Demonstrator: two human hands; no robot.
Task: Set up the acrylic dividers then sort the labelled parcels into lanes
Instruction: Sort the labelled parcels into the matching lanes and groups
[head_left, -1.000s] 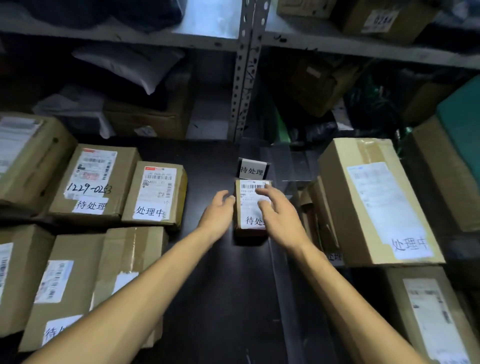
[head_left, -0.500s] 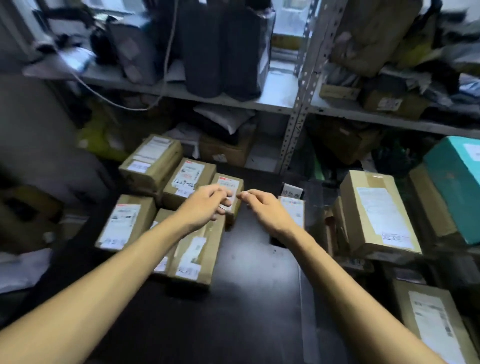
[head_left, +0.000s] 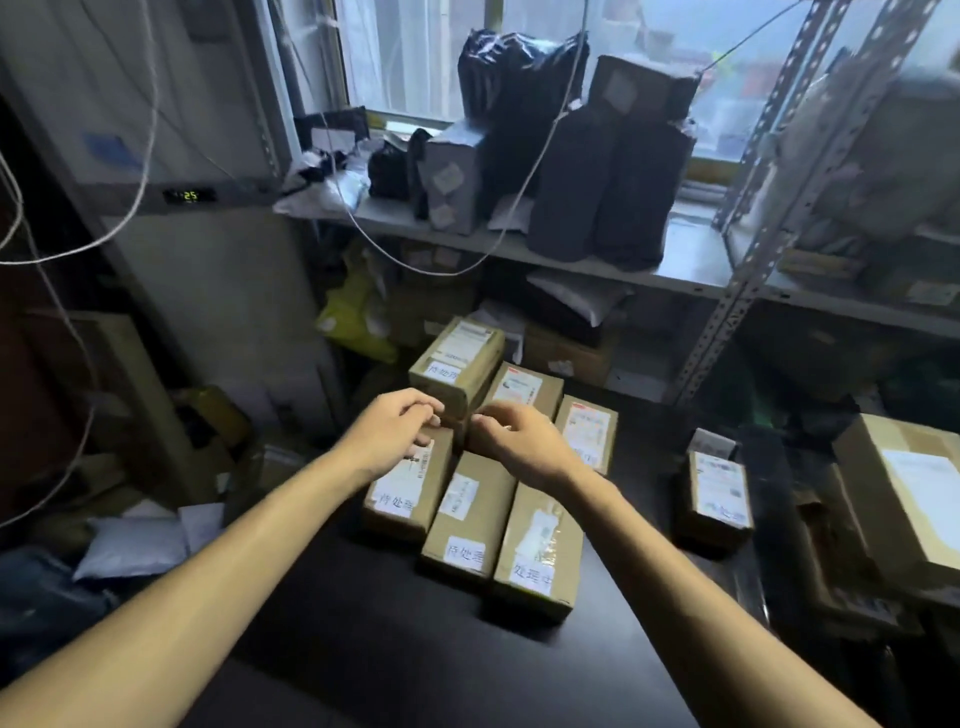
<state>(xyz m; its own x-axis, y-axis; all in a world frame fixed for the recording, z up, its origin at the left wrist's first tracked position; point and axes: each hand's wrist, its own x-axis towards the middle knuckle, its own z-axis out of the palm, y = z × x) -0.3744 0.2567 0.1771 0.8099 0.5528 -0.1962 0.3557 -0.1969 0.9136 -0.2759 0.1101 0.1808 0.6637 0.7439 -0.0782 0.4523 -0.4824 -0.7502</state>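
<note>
Several brown cardboard parcels (head_left: 467, 514) with white labels lie packed in two rows on the left of the dark table (head_left: 415, 649). My left hand (head_left: 395, 426) and my right hand (head_left: 514, 441) hover close together over the middle of this group. Their fingers are loosely curled and I see nothing held in them. A small labelled parcel (head_left: 719, 493) lies alone to the right, with a small white sign card (head_left: 711, 444) behind it. I cannot make out the acrylic dividers in this dim, blurred view.
A large labelled box (head_left: 904, 488) sits at the table's right edge. Metal shelving (head_left: 727, 312) behind holds dark wrapped packages (head_left: 597, 182) and mailer bags. Loose cables (head_left: 363, 234) hang at the left. Bags and padded envelopes (head_left: 135, 545) lie on the floor to the left.
Both hands let go of the small parcel on the right and swung left over the parcel group. The view lifted and turned left, now showing the window and upper shelf.
</note>
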